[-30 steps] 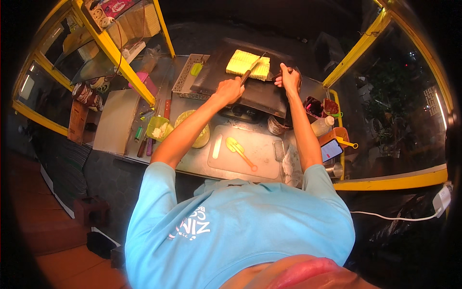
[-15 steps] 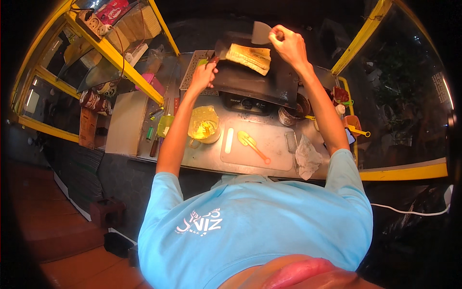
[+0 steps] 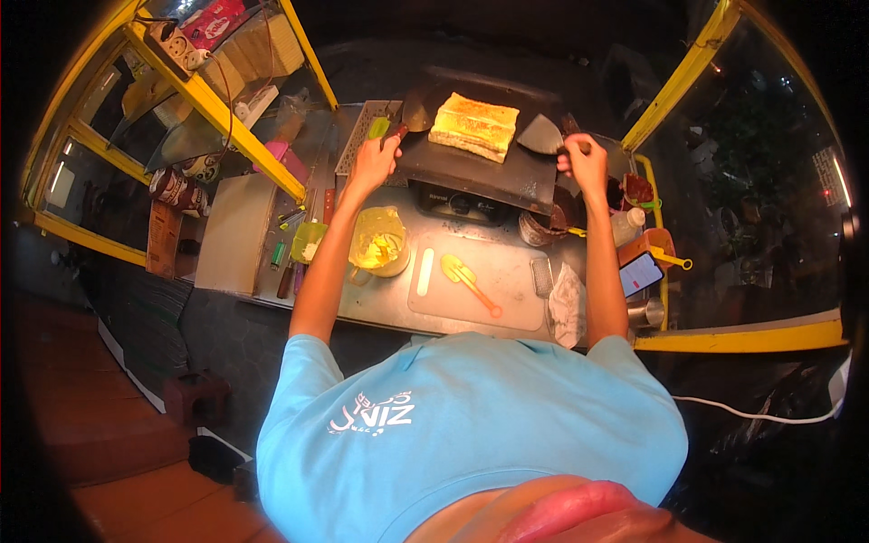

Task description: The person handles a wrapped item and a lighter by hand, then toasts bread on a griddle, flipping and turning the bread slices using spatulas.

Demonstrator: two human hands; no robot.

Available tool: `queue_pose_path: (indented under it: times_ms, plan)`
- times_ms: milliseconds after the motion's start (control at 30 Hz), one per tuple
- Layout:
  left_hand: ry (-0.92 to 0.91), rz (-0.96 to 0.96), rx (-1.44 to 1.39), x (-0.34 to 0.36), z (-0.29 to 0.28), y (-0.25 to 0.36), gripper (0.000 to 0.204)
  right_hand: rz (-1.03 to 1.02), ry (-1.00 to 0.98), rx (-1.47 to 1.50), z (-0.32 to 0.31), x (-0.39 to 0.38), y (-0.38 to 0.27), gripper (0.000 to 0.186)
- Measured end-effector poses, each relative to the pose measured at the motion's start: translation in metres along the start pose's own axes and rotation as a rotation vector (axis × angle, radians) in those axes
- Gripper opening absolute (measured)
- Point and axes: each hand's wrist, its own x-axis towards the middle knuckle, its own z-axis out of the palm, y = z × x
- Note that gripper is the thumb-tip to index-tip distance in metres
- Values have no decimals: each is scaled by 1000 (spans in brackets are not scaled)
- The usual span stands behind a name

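A browned slab of bread (image 3: 473,128) lies flat on a black griddle (image 3: 529,176). My left hand (image 3: 373,163) is closed round the brown handle of a spatula (image 3: 416,119); its blade is left of the bread, apart from it. On the other side, my right hand (image 3: 584,165) grips a second spatula (image 3: 541,136), whose wide grey blade is over the griddle, just right of the bread and not touching it. Under the griddle sits a black stove (image 3: 457,201) with a knob.
Nearer me, a yellow-smeared tub (image 3: 379,242) stands beside a pale cutting board (image 3: 430,308) bearing a yellow spreader (image 3: 471,283). A grater (image 3: 541,277), a cloth (image 3: 567,308) and a phone (image 3: 640,273) lie to the right. Yellow frame posts (image 3: 226,109) flank the counter.
The bread has settled flat on the griddle, slightly nearer me. My right hand has brought its spatula down from beyond the bread to its right side. My left spatula has drawn clear of the bread.
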Motion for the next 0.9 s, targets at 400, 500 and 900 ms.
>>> queue_pose_path:
  times_ms: [400,500,900]
  plan:
    - [-44,-140,-141,-3,13,41,47,-157,165,-171,13,-15,-21,15]
    - [-21,-174,-178,-39,14,59,49,-184,195,84,-7,13,-11,16]
    - [119,-231,-626,-94,139,19,51,114,64,93,66,49,14,22]
